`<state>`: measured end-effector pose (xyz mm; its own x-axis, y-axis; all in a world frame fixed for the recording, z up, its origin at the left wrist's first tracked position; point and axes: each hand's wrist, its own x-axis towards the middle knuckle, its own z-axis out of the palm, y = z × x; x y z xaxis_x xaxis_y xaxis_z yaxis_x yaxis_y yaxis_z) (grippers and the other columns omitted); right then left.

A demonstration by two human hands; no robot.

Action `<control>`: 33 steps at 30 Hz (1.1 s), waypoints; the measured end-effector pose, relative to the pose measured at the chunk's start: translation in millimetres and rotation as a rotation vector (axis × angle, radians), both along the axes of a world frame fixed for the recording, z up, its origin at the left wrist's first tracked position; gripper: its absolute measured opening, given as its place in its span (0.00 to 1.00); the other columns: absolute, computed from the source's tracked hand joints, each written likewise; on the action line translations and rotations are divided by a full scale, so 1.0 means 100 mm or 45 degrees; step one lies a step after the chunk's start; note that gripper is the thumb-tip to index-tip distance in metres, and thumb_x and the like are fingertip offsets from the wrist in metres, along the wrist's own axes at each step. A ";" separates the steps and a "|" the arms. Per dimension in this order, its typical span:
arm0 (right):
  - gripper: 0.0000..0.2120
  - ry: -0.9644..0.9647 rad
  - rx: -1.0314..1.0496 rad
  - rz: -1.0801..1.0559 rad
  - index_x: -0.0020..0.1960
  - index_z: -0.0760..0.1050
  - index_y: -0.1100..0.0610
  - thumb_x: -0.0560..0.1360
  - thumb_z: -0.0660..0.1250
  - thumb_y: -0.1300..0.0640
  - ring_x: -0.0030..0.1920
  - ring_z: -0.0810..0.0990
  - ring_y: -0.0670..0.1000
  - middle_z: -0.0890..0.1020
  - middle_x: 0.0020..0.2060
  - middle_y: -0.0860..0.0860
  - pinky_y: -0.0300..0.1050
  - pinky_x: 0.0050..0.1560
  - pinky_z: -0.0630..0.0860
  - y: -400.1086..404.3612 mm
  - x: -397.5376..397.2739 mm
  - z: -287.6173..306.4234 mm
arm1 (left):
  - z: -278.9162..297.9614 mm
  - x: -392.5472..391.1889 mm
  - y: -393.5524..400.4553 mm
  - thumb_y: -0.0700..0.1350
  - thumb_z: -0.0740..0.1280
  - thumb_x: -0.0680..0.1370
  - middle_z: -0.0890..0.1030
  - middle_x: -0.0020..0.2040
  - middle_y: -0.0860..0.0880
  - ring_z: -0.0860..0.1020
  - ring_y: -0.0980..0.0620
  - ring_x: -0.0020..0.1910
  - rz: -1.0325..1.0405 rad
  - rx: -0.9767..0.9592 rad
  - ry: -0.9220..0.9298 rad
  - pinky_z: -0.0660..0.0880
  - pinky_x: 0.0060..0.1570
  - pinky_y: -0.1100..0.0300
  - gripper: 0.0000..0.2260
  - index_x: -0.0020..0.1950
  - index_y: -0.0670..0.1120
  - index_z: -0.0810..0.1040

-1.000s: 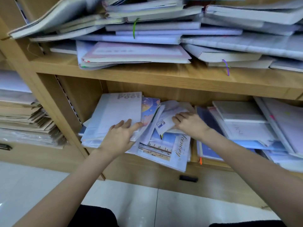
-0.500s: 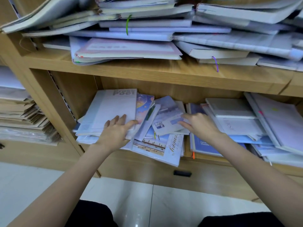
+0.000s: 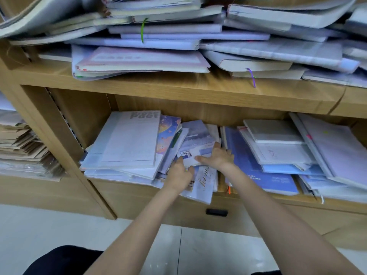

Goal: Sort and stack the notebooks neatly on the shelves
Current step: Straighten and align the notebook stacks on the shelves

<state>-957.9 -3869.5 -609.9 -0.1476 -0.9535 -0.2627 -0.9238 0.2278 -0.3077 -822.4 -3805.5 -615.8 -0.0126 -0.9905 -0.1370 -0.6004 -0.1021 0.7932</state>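
Observation:
On the lower shelf (image 3: 250,197), loose notebooks lie in untidy heaps. A large white notebook (image 3: 129,139) printed "Poet" tops the left heap, over a colourful one (image 3: 168,133). In the middle lies a small pale blue notebook (image 3: 195,144) on a few others. My right hand (image 3: 218,156) grips its right side, thumb along the front edge. From the lower left corner my left hand (image 3: 181,173) holds it, fingertips tucked under the edge. Beneath them a notebook with script lettering (image 3: 204,182) overhangs the shelf front.
A dark blue notebook (image 3: 274,180) and a slanted stack topped by a grey book (image 3: 272,130) fill the shelf's right. The upper shelf (image 3: 178,86) carries a messy pile of notebooks (image 3: 158,38). Brown paper stacks (image 3: 19,143) sit in the left bay. A drawer handle (image 3: 216,212) is below.
My left hand left the large white notebook and moved right to the small notebook's lower corner. My right hand stayed at its right side and closed on it.

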 end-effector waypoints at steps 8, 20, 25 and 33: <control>0.55 -0.181 0.185 -0.195 0.77 0.41 0.56 0.65 0.69 0.32 0.74 0.53 0.63 0.54 0.75 0.59 0.54 0.71 0.56 -0.21 -0.02 0.08 | 0.02 -0.14 -0.25 0.36 0.58 0.76 0.72 0.64 0.40 0.66 0.40 0.65 0.267 0.216 0.146 0.69 0.60 0.54 0.22 0.70 0.44 0.64; 0.30 -0.205 -0.459 0.095 0.70 0.57 0.55 0.72 0.67 0.61 0.63 0.71 0.61 0.66 0.65 0.56 0.49 0.56 0.69 0.76 0.00 0.70 | -0.05 0.12 0.44 0.32 0.61 0.76 0.74 0.38 0.48 0.73 0.53 0.36 0.058 0.284 0.708 0.70 0.38 0.67 0.15 0.61 0.45 0.70; 0.28 -0.964 -0.023 -0.351 0.66 0.62 0.61 0.71 0.72 0.61 0.58 0.75 0.55 0.75 0.60 0.54 0.46 0.51 0.76 1.11 -0.36 0.18 | -0.10 0.28 0.51 0.35 0.61 0.76 0.74 0.33 0.44 0.70 0.49 0.32 0.248 0.286 0.698 0.69 0.32 0.66 0.06 0.42 0.39 0.75; 0.32 -0.915 -0.308 -0.086 0.74 0.56 0.57 0.76 0.67 0.61 0.68 0.68 0.52 0.69 0.67 0.50 0.43 0.64 0.66 1.38 -0.29 0.25 | 0.08 0.18 0.74 0.31 0.65 0.74 0.77 0.50 0.46 0.76 0.52 0.43 0.002 0.300 0.619 0.73 0.34 0.66 0.24 0.67 0.46 0.65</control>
